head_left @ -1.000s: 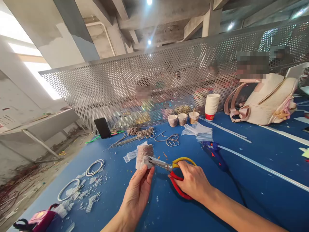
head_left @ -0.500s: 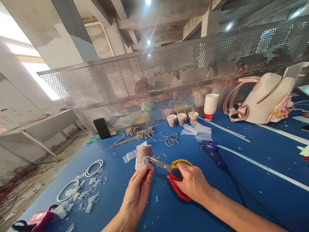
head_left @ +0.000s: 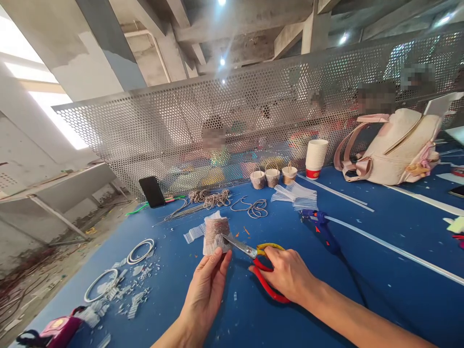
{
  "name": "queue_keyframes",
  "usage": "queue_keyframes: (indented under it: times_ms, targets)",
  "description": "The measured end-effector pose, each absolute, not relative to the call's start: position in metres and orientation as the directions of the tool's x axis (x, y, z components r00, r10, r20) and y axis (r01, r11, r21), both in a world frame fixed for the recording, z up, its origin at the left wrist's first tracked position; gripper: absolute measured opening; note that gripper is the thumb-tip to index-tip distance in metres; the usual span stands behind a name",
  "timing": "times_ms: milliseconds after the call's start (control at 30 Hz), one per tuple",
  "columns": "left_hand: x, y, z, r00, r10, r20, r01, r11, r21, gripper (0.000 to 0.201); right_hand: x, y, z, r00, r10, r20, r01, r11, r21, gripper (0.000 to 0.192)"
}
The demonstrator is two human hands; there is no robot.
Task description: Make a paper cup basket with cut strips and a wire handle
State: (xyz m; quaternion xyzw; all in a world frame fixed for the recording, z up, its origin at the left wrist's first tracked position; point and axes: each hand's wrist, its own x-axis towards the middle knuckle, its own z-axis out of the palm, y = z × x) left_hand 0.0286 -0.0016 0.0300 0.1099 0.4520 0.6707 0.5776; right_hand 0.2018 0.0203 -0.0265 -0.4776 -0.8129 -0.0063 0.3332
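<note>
Holding a small woven piece of pale strips with a reddish-brown band [head_left: 216, 235] upright above the blue tabletop [head_left: 380, 280], my left hand [head_left: 206, 290] pinches its near lower edge between thumb and fingertips, closed firmly on it. My right hand [head_left: 290, 274] is closed through the loops of the red-and-yellow-handled scissors with steel blades [head_left: 253, 256], fingers in the red loop, the yellow loop on the far side of the hand. The scissors' long axis runs from the handles at the near right to the blade tips at the far left, so the blades point left and slightly away from me. The tips sit at the lower right edge of the woven piece, touching or biting into it; the blades look nearly together, and I cannot tell how deep they reach. The woven piece stands taller than wide, its strips running up and down.

To the near left lie white plastic rings [head_left: 140, 250] and pale cut scraps [head_left: 134, 295]. Further right rests a blue glue gun [head_left: 321, 229], its nozzle toward the far left. Farther off, by the perforated metal screen [head_left: 253, 121], stand three small woven baskets [head_left: 272, 177], a stack of white paper cups [head_left: 316, 158], a black phone [head_left: 152, 191] leaning on the screen, and a cream backpack [head_left: 398, 147] at the far right.
</note>
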Motion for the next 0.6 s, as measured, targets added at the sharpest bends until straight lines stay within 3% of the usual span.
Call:
queue_keyframes:
  times_ms: [233,333,400,467,533,600]
  targets:
    - [0.03,-0.002,0.029,-0.311,0.872,-0.379,-0.671,0.081,0.737,0.03,0.204,0.022,-0.024,-0.299,0.778,0.552,0.763,0.542,-0.351,0.027]
    - [0.028,-0.001,0.029,-0.319,0.877,-0.36,-0.668,0.062,0.741,0.024,0.202,0.022,-0.018,-0.253,0.881,0.4,0.685,0.455,-0.569,0.029]
    - [0.026,0.0,0.028,-0.316,0.887,-0.338,-0.658,0.052,0.751,0.019,0.201,0.024,-0.013,-0.184,0.956,0.227,0.604,0.292,-0.741,0.033]
    - [0.024,0.001,0.027,-0.303,0.904,-0.303,-0.635,0.045,0.771,0.012,0.201,0.026,-0.008,-0.124,0.986,0.11,0.546,0.161,-0.822,0.036]
    - [0.023,0.001,0.025,-0.295,0.918,-0.265,-0.591,0.042,0.805,0.007,0.202,0.026,-0.006,-0.111,0.986,0.124,0.54,0.165,-0.825,0.032]
    - [0.022,0.002,0.022,-0.282,0.93,-0.234,-0.521,0.056,0.852,0.014,0.202,0.024,-0.006,-0.144,0.964,0.224,0.57,0.266,-0.777,0.025]
